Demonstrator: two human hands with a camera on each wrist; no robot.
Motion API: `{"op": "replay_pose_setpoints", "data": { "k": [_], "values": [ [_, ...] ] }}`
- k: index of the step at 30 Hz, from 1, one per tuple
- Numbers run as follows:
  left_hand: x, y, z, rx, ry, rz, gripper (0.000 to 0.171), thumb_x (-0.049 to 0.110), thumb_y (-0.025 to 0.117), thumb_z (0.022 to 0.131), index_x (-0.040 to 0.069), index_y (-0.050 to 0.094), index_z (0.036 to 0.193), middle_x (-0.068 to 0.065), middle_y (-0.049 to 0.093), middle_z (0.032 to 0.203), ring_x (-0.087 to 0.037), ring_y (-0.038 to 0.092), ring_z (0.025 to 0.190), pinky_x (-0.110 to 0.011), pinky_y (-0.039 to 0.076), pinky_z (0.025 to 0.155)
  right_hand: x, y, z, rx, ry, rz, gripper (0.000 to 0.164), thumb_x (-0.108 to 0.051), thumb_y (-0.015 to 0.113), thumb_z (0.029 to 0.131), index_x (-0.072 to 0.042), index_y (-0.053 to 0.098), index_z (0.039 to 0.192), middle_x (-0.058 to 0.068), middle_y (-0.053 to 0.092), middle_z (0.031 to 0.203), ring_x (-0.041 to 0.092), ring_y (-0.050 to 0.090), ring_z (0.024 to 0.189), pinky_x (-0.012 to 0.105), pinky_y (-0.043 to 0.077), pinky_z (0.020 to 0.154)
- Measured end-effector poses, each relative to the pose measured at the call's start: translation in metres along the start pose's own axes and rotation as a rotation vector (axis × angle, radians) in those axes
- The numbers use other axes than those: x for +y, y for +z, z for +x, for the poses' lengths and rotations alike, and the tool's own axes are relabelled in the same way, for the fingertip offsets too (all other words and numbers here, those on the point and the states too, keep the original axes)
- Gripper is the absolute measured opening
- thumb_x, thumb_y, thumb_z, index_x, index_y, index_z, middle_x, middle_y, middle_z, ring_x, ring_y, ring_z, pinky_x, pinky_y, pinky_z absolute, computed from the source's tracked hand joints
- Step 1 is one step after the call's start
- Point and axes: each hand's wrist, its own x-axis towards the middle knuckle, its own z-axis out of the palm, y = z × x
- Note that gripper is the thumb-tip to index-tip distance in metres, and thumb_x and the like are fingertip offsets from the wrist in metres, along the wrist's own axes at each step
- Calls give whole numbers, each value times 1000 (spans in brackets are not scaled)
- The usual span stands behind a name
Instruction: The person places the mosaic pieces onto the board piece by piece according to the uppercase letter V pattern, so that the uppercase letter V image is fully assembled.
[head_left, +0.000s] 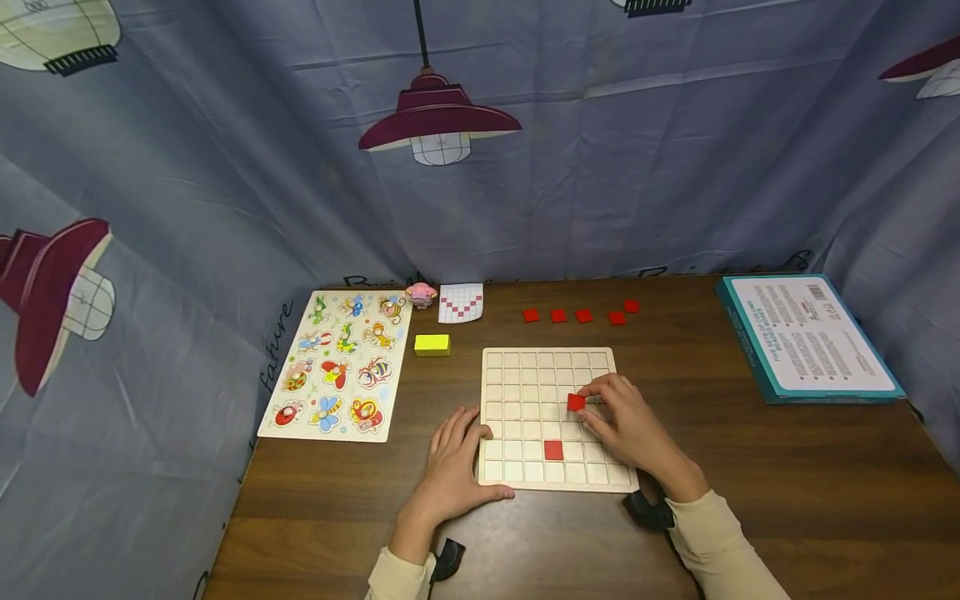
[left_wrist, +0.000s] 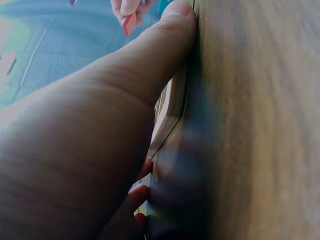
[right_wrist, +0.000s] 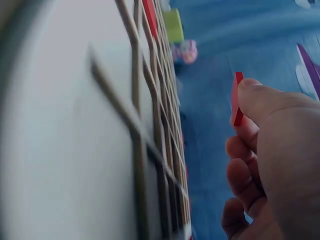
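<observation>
1. Grey-blue curtain (head_left: 562, 200) printed with maroon lamps (head_left: 440, 125) hangs behind and beside a brown wooden table (head_left: 750, 450).
2. On the table before the person lies a pale board (head_left: 517, 412), flat, its face divided into small square cells by raised lines.
3. The right hand (head_left: 630, 421) grasps a red tile (head_left: 576, 402) between thumb and finger. This held tile is over the right half of the board, raised clear of the cells, as the right wrist view shows.
4. The left hand (head_left: 450, 467) is spread and unclenched, its fingers at the board's left edge and its thumb along the near edge.
5. Another red tile, the set tile (head_left: 553, 450), sits in a cell in the near part of the board.
6. Beyond the board's far edge, five loose tiles (head_left: 583, 316) lie in an uneven row.
7. Left of these are a card (head_left: 461, 307) with a V-shaped pattern, a pink figure (head_left: 421, 294) and, nearer, a yellow block (head_left: 432, 346).
8. Far left lies a bug puzzle (head_left: 352, 392); far right, a teal box (head_left: 817, 333) with a printed white panel.
</observation>
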Motion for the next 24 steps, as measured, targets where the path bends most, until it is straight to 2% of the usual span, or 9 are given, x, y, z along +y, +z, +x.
{"op": "replay_pose_setpoints", "data": {
  "k": [4,11,18,24],
  "values": [
    [1,0,1,4,0,-2,81,64,88,65,20,52,122,-10,34,162,-34,24,155,-58,20,124,-12,11,3,-19,-57,2,28,-16,84,83,-11,68,105,0,63,107,20,57,103,38,44,88],
    [2,1,2,6,1,-10,80,64,87,65,20,52,122,-10,34,163,-35,23,155,-58,19,124,-31,28,6,-120,-42,-27,21,-27,80,88,-17,69,103,-4,62,108,20,58,107,43,47,95],
    [0,1,1,15,0,-11,80,63,88,65,20,52,122,-10,34,162,-35,23,155,-58,20,124,-39,42,8,-165,-49,-104,23,-31,80,88,-17,70,103,-3,62,106,20,59,103,44,49,90],
    [1,1,0,18,9,-1,80,63,88,64,20,53,121,-11,36,161,-35,25,154,-58,21,123,-43,46,6,-146,-58,-182,21,-29,81,87,-18,70,101,-3,63,104,20,60,97,42,50,83]
  ]
}}
